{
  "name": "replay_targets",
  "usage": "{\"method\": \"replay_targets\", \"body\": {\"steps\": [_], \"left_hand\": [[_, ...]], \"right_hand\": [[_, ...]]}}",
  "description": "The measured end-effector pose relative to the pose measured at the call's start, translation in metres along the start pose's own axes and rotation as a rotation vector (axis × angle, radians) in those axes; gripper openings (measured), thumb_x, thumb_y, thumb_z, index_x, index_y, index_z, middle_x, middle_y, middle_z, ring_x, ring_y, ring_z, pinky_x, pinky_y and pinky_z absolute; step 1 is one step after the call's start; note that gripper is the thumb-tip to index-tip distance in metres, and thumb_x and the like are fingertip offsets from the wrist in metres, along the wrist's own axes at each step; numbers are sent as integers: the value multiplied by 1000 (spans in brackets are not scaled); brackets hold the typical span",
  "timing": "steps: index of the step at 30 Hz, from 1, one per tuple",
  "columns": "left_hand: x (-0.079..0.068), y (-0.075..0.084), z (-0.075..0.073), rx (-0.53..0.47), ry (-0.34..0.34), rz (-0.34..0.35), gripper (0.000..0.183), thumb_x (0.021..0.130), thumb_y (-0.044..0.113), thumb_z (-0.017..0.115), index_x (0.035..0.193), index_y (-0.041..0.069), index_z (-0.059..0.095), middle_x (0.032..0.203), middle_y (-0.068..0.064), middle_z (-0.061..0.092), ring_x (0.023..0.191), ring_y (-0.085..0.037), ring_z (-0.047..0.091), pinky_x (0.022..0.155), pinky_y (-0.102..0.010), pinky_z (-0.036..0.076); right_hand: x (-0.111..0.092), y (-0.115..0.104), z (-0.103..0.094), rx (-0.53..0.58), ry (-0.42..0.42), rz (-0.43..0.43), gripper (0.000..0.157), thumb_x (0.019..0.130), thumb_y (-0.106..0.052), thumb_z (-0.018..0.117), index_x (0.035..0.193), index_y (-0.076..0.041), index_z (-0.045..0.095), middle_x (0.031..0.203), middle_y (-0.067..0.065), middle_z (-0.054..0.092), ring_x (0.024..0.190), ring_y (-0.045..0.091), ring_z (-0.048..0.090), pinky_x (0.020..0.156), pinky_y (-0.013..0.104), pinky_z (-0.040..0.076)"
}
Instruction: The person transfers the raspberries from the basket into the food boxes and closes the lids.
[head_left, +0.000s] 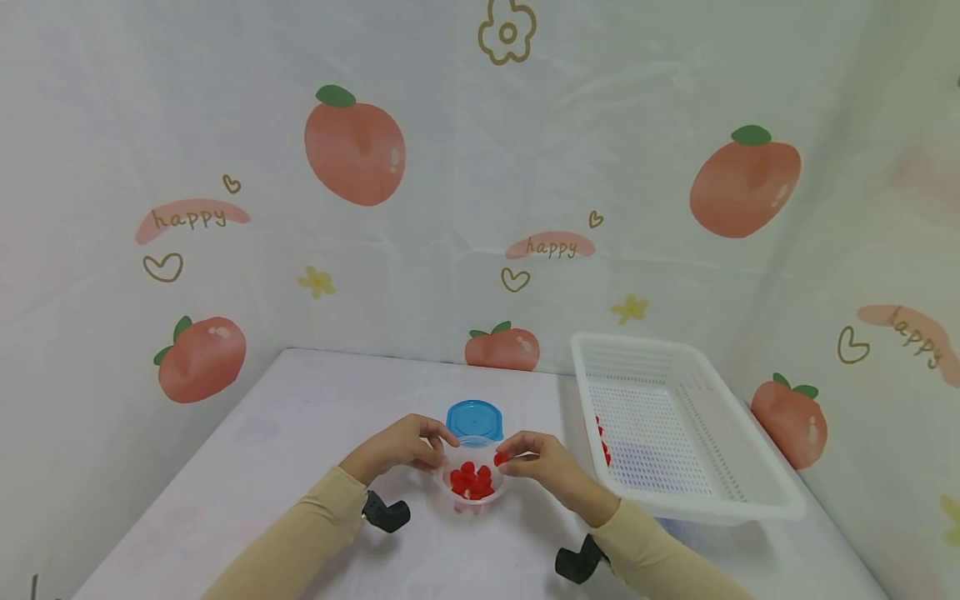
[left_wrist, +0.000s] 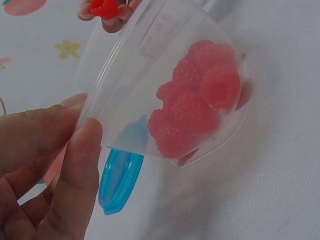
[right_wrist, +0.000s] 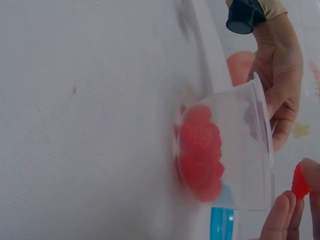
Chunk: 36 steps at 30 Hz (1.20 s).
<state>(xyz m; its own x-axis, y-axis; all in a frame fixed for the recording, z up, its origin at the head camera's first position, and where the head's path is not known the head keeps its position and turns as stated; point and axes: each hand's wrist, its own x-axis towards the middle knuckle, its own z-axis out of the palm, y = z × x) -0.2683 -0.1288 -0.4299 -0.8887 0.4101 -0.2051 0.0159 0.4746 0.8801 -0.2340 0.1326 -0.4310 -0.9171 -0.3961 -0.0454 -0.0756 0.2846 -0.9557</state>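
Head cam: L hand (head_left: 406, 443) pinches tub (right_wrist: 242, 150), R hand (head_left: 550, 463) pinches raspberry (head_left: 501, 458).

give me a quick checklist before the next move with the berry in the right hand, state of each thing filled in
1) Berry gripped: ok, the right hand pinches the held berry.
2) Tub steadied: ok, the left hand pinches its rim.
3) Tub open: ok, the blue lid is off, lying beyond it.
4) Room inside: ok, the berries in the tub fill only its lower part.
5) Held berry directly over the opening: cannot tell, it is close to the right rim.
6) Number left in the white basket: cannot tell, its wall partly hides them.
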Motion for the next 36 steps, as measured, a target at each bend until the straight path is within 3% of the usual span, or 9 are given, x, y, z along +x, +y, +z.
{"method": "replay_targets", "body": {"steps": [21,29,36], "left_hand": [[0,1,-1,-1,-5,-6,28,82,4,73,110,4,70,84,-7,59,68,-17,61,69,-30,59],[0,1,0,-3,1,-8,29,81,4,74,110,4,70,84,-7,60,68,-17,62,68,-30,59],[-2,3,1,2,14,-21,29,80,4,74,110,5,70,84,-7,60,68,-17,62,68,-30,59]], "right_hand": [[2,-2,1,-14,-12,7,28,86,-12,71,109,1,66,105,10,68,91,17,62,84,31,57],[-2,-6,-1,-12,-22,2,31,87,-9,69,113,7,62,111,25,62,89,15,61,83,31,57],[-2,-7,-1,-20,-21,16,28,87,-8,68,111,4,64,113,26,61,90,15,61,83,31,57]]}}
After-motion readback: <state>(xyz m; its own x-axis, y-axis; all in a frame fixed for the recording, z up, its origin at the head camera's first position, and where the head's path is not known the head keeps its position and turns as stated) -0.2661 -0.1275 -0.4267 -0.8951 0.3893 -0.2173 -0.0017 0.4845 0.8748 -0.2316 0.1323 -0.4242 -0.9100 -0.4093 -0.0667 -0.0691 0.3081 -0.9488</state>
